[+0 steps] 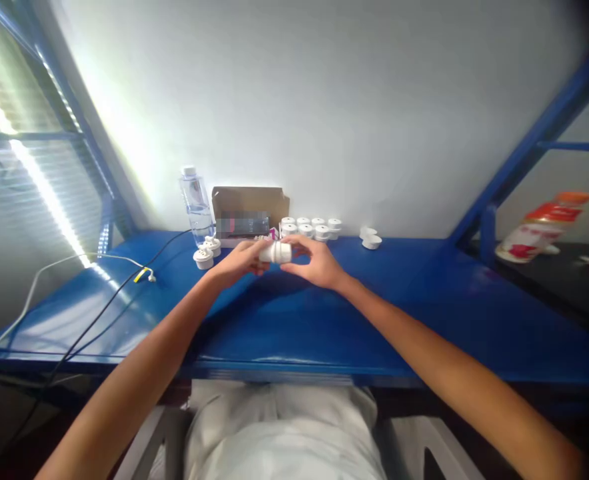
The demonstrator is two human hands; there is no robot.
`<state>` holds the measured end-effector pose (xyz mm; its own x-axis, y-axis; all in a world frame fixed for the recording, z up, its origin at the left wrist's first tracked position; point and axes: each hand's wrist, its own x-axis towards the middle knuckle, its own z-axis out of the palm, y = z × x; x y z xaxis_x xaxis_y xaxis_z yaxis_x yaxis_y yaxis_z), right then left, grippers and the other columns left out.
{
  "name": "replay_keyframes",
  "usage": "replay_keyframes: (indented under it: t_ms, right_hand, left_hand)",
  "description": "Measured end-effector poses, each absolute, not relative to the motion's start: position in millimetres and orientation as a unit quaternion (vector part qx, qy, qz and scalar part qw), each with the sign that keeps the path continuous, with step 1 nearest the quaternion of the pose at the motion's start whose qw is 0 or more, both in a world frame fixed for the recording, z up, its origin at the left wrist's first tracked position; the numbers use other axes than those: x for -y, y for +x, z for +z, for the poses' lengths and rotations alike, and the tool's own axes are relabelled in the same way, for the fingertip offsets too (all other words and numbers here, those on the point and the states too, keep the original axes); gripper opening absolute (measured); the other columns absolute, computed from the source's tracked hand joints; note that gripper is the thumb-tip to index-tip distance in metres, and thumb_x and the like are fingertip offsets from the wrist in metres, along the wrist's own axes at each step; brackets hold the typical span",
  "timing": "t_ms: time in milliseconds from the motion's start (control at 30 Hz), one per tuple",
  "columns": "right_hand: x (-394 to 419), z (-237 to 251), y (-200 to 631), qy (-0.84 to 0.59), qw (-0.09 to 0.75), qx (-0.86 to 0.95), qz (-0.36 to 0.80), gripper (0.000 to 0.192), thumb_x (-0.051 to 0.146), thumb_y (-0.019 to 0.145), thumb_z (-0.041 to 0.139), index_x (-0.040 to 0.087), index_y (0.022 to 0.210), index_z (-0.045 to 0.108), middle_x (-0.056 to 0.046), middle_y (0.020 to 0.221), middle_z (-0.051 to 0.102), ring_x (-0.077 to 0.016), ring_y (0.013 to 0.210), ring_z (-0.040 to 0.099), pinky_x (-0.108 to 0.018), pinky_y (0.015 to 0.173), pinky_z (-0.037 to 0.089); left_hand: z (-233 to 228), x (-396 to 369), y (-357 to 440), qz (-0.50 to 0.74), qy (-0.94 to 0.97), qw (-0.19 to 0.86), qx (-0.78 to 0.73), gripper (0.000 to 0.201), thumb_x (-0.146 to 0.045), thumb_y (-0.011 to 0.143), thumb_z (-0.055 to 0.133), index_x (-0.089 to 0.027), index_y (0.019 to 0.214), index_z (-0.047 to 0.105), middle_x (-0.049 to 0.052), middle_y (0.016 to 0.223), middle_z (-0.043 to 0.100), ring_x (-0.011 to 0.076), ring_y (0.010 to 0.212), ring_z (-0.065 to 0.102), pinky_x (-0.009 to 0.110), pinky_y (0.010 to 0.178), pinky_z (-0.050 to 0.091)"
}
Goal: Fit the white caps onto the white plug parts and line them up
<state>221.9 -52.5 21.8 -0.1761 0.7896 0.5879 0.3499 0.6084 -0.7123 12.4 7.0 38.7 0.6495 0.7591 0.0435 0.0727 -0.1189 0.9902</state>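
A white round plastic fitting (277, 253) is held sideways just above the blue table, between my two hands. My left hand (244, 260) is closed around its left end, and the fingers hide part of it. The forefinger and thumb of my right hand (317, 262) curve over and under the right end, with a gap before the palm. Behind my hands, several white round plastic pieces (319, 228) stand in rows. Two white pieces with small knobs on top (204, 257) sit left of my left hand. To the right lie two white caps (371, 241).
An open cardboard box (249, 199) holding a dark device stands against the wall, beside a clear water bottle (197, 208). A black cable (109, 303) and a white cable (37, 277) cross the blue table (374, 320) at left. A red-and-white bottle (539, 230) stands far right.
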Motion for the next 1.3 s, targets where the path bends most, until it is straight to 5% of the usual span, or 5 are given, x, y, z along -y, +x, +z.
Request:
replay_keyframes:
  t_ms: [500,700,933,1133,1300]
  right_hand:
    - [58,23,221,-0.346,0.516,0.783,0.040,0.024,0.032,0.084,0.071,0.024,0.106,0.066,-0.008,0.122,0.068,-0.0279,0.113,0.065,-0.045,0.100,0.052]
    - [51,14,224,-0.422,0.519,0.699,0.252,0.033,0.051,0.085,0.069,0.022,0.101,0.065,-0.005,0.085,0.075,-0.0258,0.077,0.073,-0.041,0.072,0.060]
    - [57,22,220,-0.353,0.527,0.766,0.103,0.037,0.038,0.079,0.077,0.024,0.112,0.067,-0.007,0.119,0.070,-0.0267,0.108,0.067,-0.042,0.096,0.054]
    - [57,22,217,-0.408,0.545,0.675,0.284,0.043,0.051,0.082,0.072,0.021,0.111,0.067,-0.007,0.094,0.076,-0.0267,0.084,0.073,-0.041,0.077,0.060]
    - [61,24,210,-0.399,0.554,0.686,0.253,0.050,0.051,0.070,0.082,0.024,0.109,0.066,-0.006,0.108,0.074,-0.0283,0.099,0.071,-0.044,0.093,0.057]
  left_hand:
    - [46,0,11,0.293,0.696,0.593,-0.279,0.051,-0.061,0.088,0.058,-0.012,0.098,0.066,0.006,0.074,0.066,0.0145,0.062,0.063,0.027,0.060,0.045]
    - [49,7,13,0.326,0.729,0.560,-0.221,0.045,-0.041,0.076,0.079,-0.018,0.110,0.063,0.007,0.099,0.070,0.0189,0.091,0.067,0.030,0.078,0.050]
    - [48,1,11,0.283,0.710,0.577,-0.288,0.050,-0.062,0.087,0.059,-0.013,0.096,0.063,0.004,0.071,0.064,0.0135,0.058,0.061,0.026,0.056,0.043]
    - [52,8,11,0.328,0.724,0.568,-0.215,0.042,-0.044,0.076,0.080,-0.018,0.103,0.061,0.006,0.098,0.069,0.0161,0.085,0.066,0.028,0.075,0.049]
    - [48,3,12,0.304,0.714,0.571,-0.266,0.045,-0.059,0.086,0.064,-0.015,0.095,0.062,0.002,0.071,0.063,0.0125,0.057,0.059,0.027,0.059,0.045]
